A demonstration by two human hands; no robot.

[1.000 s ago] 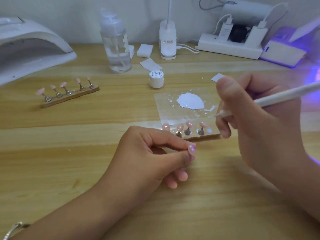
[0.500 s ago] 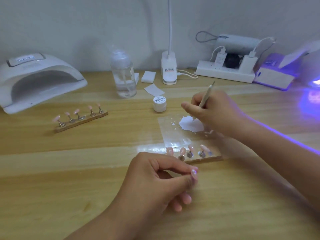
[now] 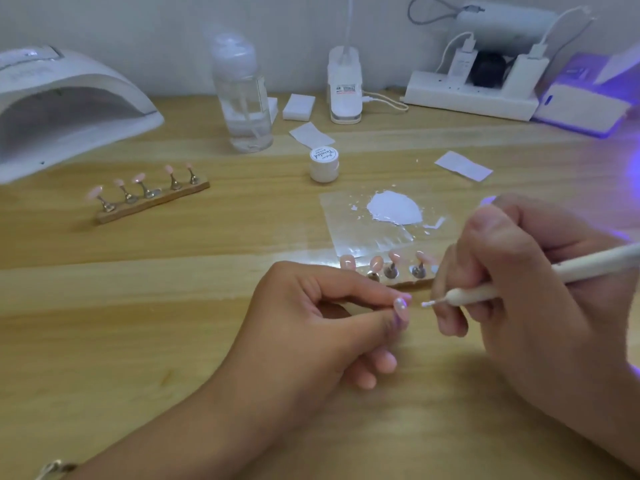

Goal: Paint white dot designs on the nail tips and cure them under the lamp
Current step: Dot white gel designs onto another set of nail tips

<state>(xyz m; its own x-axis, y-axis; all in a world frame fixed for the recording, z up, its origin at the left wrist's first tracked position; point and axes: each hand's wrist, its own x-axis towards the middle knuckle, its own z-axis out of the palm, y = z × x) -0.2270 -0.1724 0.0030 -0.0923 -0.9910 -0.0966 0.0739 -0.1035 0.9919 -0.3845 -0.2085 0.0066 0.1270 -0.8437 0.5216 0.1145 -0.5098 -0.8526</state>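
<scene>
Has swung the right hand [image 3: 519,289] back off the paint [image 3: 394,212] since half a second ago, down to just right of the left hand [image 3: 311,327]. Grips a pen [image 3: 474,295] in that right hand, thumb and fingers curled tight round the shaft, white-loaded point aimed left and stopping just short of the nail tip [image 3: 401,305], a sliver of gap between. Pinches that nail tip between left thumb and forefinger, as before, remaining fingers folded under the palm, low over the table [image 3: 156,323]. Pale flecks on its face, too small to read as dots or glare. Just behind the hands, a holder [image 3: 390,271] with four pink tips on metal stands, right at the near edge of a clear sheet [image 3: 346,233] carrying the paint. Behind the sheet, a small white jar [image 3: 324,164], lid on. Farther left, a second holder [image 3: 156,199] with five pink tips, well apart from the first, in front of the white dome lamp [image 3: 69,81], unlit inside. Along the wall, a clear bottle [image 3: 242,95] and a power strip [image 3: 471,98]; at far right, purple glow across the wood.
</scene>
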